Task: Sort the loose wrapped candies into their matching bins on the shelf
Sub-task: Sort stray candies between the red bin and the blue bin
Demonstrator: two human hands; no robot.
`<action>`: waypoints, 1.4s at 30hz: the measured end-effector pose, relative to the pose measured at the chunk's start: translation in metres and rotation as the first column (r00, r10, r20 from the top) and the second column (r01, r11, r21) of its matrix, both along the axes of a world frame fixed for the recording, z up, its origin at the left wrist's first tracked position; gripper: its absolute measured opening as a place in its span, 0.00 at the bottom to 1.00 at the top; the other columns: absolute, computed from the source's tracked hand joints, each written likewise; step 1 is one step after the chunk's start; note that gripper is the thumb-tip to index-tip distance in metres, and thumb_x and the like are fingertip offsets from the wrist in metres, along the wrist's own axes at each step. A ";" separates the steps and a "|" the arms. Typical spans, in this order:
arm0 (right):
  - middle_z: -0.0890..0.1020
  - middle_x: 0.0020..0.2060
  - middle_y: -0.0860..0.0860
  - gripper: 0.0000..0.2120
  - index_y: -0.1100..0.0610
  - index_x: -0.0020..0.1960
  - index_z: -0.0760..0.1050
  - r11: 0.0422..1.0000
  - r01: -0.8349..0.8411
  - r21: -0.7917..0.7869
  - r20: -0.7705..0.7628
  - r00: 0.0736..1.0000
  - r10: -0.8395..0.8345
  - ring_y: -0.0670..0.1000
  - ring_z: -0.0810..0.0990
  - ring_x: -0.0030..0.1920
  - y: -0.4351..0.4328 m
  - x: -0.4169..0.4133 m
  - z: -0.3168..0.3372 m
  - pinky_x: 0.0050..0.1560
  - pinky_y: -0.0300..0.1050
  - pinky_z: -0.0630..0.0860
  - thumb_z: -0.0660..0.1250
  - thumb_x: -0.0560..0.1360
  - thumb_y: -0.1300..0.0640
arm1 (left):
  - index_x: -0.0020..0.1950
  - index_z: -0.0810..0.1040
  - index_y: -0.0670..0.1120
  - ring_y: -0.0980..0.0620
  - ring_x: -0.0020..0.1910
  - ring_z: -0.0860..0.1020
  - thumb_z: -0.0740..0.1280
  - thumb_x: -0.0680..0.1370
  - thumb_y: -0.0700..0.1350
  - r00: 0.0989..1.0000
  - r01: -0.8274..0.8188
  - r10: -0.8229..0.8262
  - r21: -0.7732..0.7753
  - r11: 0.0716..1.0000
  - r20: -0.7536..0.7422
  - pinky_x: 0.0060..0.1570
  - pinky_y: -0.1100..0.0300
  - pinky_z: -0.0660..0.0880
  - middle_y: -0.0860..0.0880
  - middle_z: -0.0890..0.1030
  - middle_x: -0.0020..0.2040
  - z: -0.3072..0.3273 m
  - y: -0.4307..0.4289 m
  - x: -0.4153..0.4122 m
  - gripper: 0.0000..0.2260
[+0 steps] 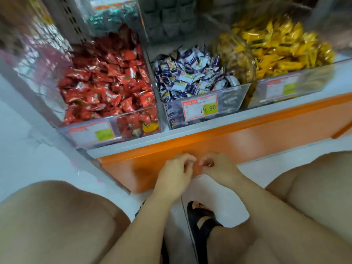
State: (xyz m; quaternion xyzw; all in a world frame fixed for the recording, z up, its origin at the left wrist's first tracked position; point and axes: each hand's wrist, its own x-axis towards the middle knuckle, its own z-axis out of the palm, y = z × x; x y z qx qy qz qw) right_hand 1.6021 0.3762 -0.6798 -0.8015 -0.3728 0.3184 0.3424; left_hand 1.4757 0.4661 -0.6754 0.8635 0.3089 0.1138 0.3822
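Three clear bins stand on the shelf: one of red wrapped candies [106, 88], one of blue-and-white candies [192, 73] and one of yellow candies [282, 46]. A single yellow candy [150, 127] lies low at the front of the red bin. My left hand [176, 171] and my right hand [217, 167] meet in front of the orange shelf base, both with curled fingers. Something small and reddish shows at my right hand's fingertips; the blur hides what it is.
The orange shelf base [247, 134] runs under the bins. A clear round jar [236, 56] sits between the blue and yellow bins. Price labels [200, 107] front the bins. My knees flank the view, and a black sandal [200, 220] rests on the white floor.
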 end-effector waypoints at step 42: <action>0.80 0.53 0.38 0.15 0.44 0.56 0.79 0.589 -0.700 -0.404 0.708 0.168 0.686 0.41 0.75 0.57 0.178 -0.046 0.225 0.65 0.44 0.66 0.65 0.74 0.40 | 0.48 0.79 0.56 0.62 0.44 0.76 0.63 0.77 0.37 0.697 -0.576 0.411 0.119 0.808 0.588 0.43 0.75 0.69 0.61 0.80 0.45 0.151 0.132 -0.135 0.13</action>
